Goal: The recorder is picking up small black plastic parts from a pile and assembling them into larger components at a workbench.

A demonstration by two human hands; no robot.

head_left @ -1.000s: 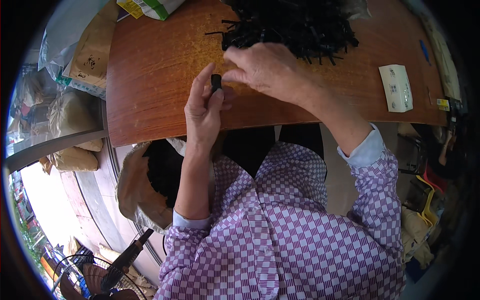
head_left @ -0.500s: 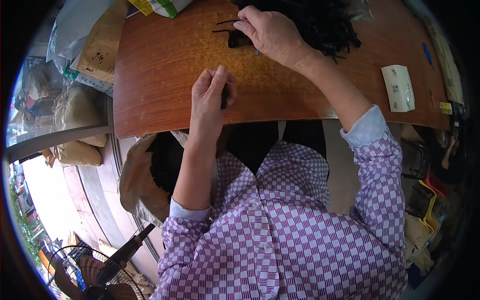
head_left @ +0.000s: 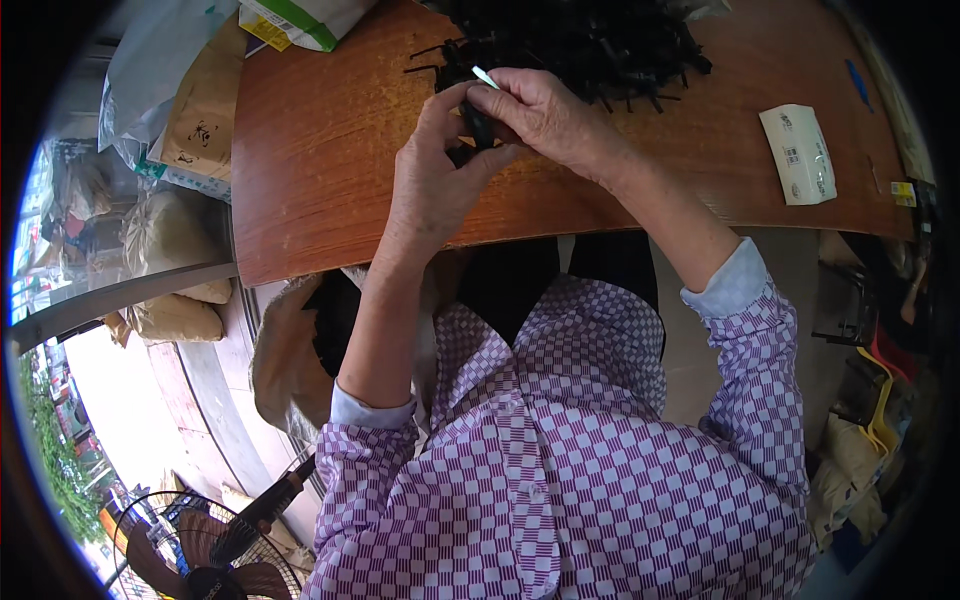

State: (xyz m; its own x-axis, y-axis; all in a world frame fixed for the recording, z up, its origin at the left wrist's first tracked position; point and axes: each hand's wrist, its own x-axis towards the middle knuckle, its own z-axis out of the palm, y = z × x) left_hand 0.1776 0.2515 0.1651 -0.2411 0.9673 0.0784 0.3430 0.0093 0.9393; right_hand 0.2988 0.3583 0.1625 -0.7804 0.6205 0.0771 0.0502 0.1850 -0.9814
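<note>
My two hands meet over the table near its front edge, fingers bent around a small black part (head_left: 478, 128). My left hand (head_left: 435, 175) is closed around this part from the left; much of it is hidden by fingers. My right hand (head_left: 555, 115) presses in from the right, its fingers pinched together, and a short thin white strip (head_left: 485, 77) sticks out at their tips. Just beyond the hands lies a heap of black parts (head_left: 590, 45) with thin prongs poking out along its near side.
The brown wooden table (head_left: 320, 190) carries a white printed packet (head_left: 798, 155) and a blue pen-like item (head_left: 858, 85) on the right. Bags (head_left: 200, 110) stand beyond its left end. An open sack (head_left: 285, 355) sits below the front edge, and a fan (head_left: 205, 550) stands lower left.
My right hand has come back from the heap toward me and joined my left hand, which has moved slightly forward. The white strip now shows at the right fingertips. The view has shifted slightly.
</note>
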